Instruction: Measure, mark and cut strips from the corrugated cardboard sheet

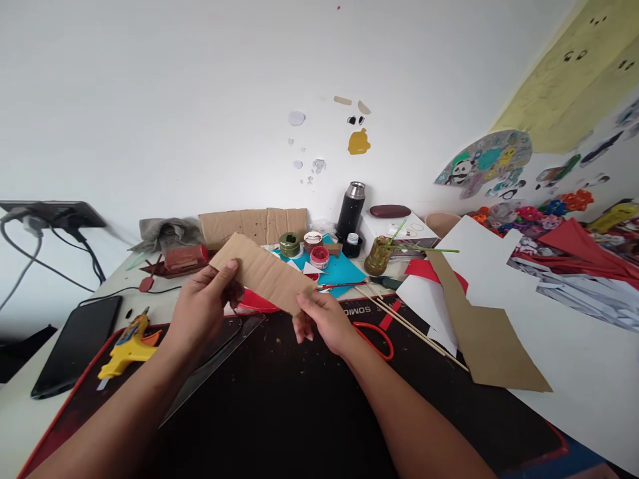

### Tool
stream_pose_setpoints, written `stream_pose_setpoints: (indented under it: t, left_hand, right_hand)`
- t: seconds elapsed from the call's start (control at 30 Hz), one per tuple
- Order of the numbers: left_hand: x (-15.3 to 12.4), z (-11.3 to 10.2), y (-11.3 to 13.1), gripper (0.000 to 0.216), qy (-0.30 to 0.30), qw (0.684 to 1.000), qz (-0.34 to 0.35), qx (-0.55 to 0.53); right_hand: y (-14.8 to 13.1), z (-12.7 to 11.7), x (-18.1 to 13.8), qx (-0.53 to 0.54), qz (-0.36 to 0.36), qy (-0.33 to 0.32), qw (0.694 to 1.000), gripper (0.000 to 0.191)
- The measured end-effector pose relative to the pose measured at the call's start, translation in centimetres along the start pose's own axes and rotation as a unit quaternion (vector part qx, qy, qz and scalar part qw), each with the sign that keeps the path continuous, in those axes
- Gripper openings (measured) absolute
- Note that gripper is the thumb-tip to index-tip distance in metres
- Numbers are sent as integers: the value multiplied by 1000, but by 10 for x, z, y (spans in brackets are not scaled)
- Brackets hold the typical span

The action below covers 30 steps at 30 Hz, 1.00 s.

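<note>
Between my two hands a rectangular piece of brown cardboard [264, 269] is held up above the dark desk mat [279, 412], tilted down to the right. My left hand [204, 299] pinches its left end, thumb on the near face. At the lower right corner my right hand [324, 319] grips it, thumb in front and fingers partly hidden behind. Just right of that hand lie red scissor handles [382, 342]. Behind the cardboard, something red [257, 301] shows in part.
A yellow glue gun [127, 349] and a black tablet [77, 346] lie at left. Paint jars [289, 245], a black flask [351, 211] and a murky jar with brushes [378, 256] stand at the back. Wooden sticks [414, 329] and cut cardboard [499, 346] lie at right.
</note>
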<state>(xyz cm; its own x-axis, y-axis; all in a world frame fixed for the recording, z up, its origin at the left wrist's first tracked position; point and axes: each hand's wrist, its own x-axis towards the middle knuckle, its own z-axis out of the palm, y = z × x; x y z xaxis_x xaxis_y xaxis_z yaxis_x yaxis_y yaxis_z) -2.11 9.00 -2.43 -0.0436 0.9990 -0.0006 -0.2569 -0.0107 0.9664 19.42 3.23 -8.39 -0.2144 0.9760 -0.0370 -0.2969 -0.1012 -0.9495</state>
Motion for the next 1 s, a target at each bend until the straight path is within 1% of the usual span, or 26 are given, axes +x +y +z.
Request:
stream_pose_setpoints:
  t: [0.07, 0.17, 0.3, 0.37, 0.53, 0.73, 0.9, 1.0]
  left_hand:
    - [0, -2, 1, 50, -5, 1000, 0, 20]
    - [-4, -1, -1, 52, -31, 998, -19, 42]
    - [-10, 7, -5, 53, -59, 996, -48, 42]
    - [-10, 10, -7, 57, -69, 995, -60, 34]
    - [-9, 10, -13, 59, -85, 994, -70, 21]
    - [-11, 9, -18, 56, -106, 992, -71, 4]
    - [-11, 8, -14, 50, -108, 991, -81, 12]
    - [-9, 4, -9, 50, -122, 987, -97, 35]
  right_hand:
    - [-1, -4, 1, -14, -21, 16, 1000, 69]
    - [-3, -7, 1, -39, -45, 44, 997, 62]
    - [-4, -6, -1, -76, -33, 12, 996, 58]
    - [-3, -6, -2, -84, -34, 14, 996, 60]
    - [-3, -6, -1, -75, -29, 28, 996, 63]
    - [-3, -1, -2, -53, -32, 33, 998, 56]
    - [-1, -1, -1, -54, -28, 57, 997, 53]
    - [-2, -4, -1, -67, -36, 74, 994, 54]
